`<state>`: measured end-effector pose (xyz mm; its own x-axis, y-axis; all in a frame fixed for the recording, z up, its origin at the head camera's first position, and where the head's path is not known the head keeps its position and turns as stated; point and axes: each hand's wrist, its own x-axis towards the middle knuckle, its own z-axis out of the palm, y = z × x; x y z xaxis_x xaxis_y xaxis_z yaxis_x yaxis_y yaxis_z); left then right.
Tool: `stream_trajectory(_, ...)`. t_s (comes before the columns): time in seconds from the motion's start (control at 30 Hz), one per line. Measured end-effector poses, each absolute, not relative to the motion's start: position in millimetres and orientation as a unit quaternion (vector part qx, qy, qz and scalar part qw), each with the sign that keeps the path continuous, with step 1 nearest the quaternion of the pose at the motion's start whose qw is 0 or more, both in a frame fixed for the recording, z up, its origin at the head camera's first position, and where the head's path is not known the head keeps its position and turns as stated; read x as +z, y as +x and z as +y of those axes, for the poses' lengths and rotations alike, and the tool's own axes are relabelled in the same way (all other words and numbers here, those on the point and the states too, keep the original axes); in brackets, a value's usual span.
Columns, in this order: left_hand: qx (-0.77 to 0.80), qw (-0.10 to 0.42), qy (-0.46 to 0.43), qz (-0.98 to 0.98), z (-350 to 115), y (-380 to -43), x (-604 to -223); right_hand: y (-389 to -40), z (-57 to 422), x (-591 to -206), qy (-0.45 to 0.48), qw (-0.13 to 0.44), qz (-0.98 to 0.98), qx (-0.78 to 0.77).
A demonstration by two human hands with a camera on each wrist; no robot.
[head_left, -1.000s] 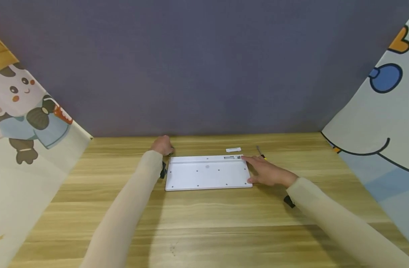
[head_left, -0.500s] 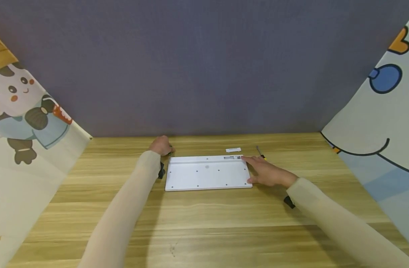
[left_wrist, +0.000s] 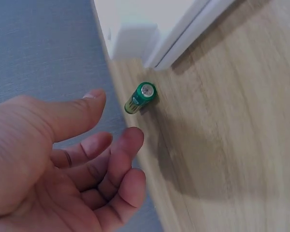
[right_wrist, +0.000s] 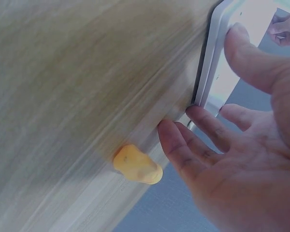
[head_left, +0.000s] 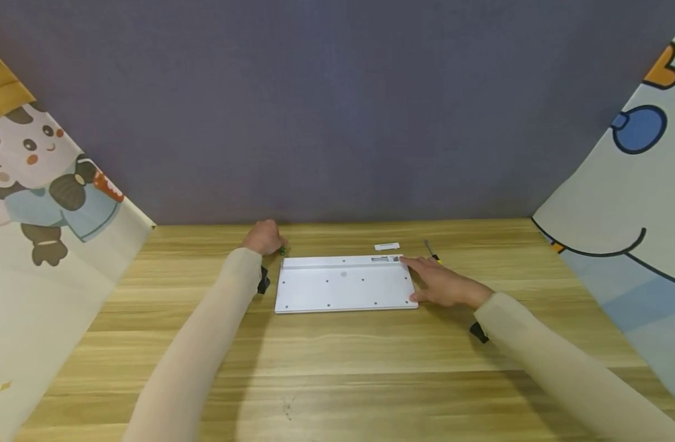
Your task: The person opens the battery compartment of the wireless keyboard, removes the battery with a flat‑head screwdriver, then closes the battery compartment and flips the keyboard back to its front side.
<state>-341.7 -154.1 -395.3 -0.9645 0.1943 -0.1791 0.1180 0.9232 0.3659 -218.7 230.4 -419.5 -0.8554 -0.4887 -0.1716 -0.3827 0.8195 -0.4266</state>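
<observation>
A white keyboard [head_left: 343, 288] lies underside up on the wooden table, with small screws over its back and an uncovered battery slot [head_left: 379, 259] near its top right corner. Beyond its top left corner is a green battery [left_wrist: 141, 96], whose silver end faces the left wrist camera. My left hand [head_left: 264, 238] is just beside this battery, fingers loosely bent and thumb apart, with nothing in its grasp. At the keyboard's right end is my right hand [head_left: 439, 282], thumb on the lower right corner and straight fingers along the edge by the upper corner.
A small white battery cover [head_left: 387, 246] lies behind the keyboard. To its right is a screwdriver [head_left: 432, 252], its yellow handle end [right_wrist: 137, 164] close to my right fingers. A grey-blue panel [head_left: 337, 110] rises behind the table, and printed sheets [head_left: 619, 245] flank it.
My left hand has drawn slightly left, and the green battery now shows beside its fingertips. My right hand keeps its place on the keyboard. The view has shifted a little.
</observation>
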Motion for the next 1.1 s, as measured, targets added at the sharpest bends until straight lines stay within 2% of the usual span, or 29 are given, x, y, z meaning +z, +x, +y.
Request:
stream_trajectory(0.13, 0.178, 0.087, 0.094, 0.976, -157, -335, -392, -217, 232, -419, -0.233, 0.14, 0.943, -0.192)
stream_trajectory(0.57, 0.194, 0.076, 0.145, 0.967, -161, -319, -383, -221, 232, -422, -0.24, 0.126, 0.943, -0.191)
stream_trajectory(1.1, 0.182, 0.058, 0.193, 0.962, -172, -290, -396, -220, 231, -420, -0.24, 0.128, 0.942, -0.197)
